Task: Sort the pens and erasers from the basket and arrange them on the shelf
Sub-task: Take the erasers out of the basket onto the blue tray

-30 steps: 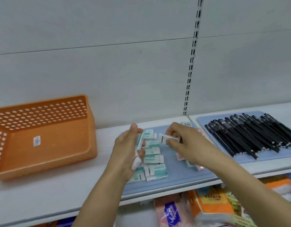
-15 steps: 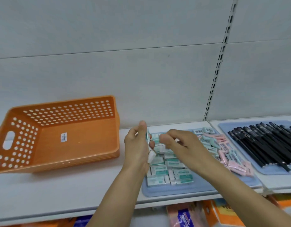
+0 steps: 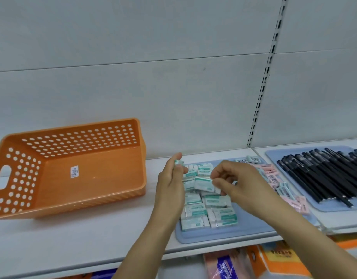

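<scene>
— While hovering over the blue mat [image 3: 229,234], pinching a green-and-white eraser [image 3: 203,183] with the right hand [image 3: 240,188], just above the green eraser rows [image 3: 208,210].
— And gripping another small eraser [image 3: 179,162] in the left hand [image 3: 170,182], thumb up?
— Yes. Lying beside those, right: pink erasers [image 3: 274,176]; farther right, black pens [image 3: 324,176] on a second mat [image 3: 334,207].
— Sitting left on the shelf [image 3: 73,238], tilted: orange basket [image 3: 73,174].

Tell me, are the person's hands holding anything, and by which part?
Yes. The right hand pinches a white-and-green wrapped eraser by its right end. The left hand grips another small white-and-green eraser at its fingertips, mostly hidden.
</scene>
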Available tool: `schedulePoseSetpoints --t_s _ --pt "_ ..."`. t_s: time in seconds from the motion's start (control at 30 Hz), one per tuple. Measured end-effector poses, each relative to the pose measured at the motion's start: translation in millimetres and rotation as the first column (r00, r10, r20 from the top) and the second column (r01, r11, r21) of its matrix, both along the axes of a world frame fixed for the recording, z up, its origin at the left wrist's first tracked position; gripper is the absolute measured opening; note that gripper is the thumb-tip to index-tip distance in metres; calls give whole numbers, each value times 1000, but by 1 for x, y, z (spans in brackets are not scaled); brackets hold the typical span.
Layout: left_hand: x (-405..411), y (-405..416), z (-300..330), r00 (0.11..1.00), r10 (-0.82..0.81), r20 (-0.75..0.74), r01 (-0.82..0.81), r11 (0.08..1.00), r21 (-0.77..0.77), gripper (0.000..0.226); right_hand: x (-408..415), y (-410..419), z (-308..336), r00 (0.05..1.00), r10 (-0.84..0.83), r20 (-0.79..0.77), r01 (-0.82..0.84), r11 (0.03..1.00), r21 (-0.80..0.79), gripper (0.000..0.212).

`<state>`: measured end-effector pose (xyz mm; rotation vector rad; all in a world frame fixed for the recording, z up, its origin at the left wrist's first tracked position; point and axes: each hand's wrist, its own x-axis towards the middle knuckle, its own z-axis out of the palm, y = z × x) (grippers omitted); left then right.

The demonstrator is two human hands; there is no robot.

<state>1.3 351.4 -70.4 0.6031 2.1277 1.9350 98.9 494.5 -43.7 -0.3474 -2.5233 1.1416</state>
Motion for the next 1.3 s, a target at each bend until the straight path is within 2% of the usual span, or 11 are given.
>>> schedulePoseSetpoints --t_s 0.13,0.2,0.27,0.53,0.63,0.7,0.8,0.9,1.07,1.13,1.3 --pt "-1 -15 -12 893 -189 -409 26 928 -371 41 15 10 -10 992 35 -119 17 915 404 11" --pt "-1 -20 -17 845 -261 -466 28 893 -450 45 19 11 -18 980 139 -140 -23 785 619 10" --pt "-3 -22 -20 834 -282 -474 32 883 -469 45 22 12 -26 976 181 -122 -48 723 689 16" --pt "-6 -29 -27 813 -298 -501 -13 850 -527 30 22 13 -33 958 265 -106 -140 760 635 21" --pt "-1 -30 -30 857 -161 -490 -52 918 -392 37 18 7 -36 969 134 -206 -34 902 430 20" --pt "2 -25 -29 937 -120 -328 -2 938 -347 57 10 2 -33 990 16 -139 15 975 223 36" --pt "4 -10 -24 990 -137 -29 120 937 -327 84 -9 -6 -30 995 -2 102 7 999 -48 68" --pt "9 1 -21 986 -147 81 164 942 -294 97 -25 -12 -34 984 23 175 8 984 -175 70" --pt "8 3 -21 979 -173 104 189 968 -165 97 -22 -8 -35 993 51 107 -34 987 -155 58" --pt "7 0 -19 982 -172 83 181 976 -119 84 -12 0 -33 998 32 58 -28 997 -73 55" --pt "11 -12 -27 987 -144 67 153 974 -166 72 18 42 -25 996 -92 -4 92 996 16 48"
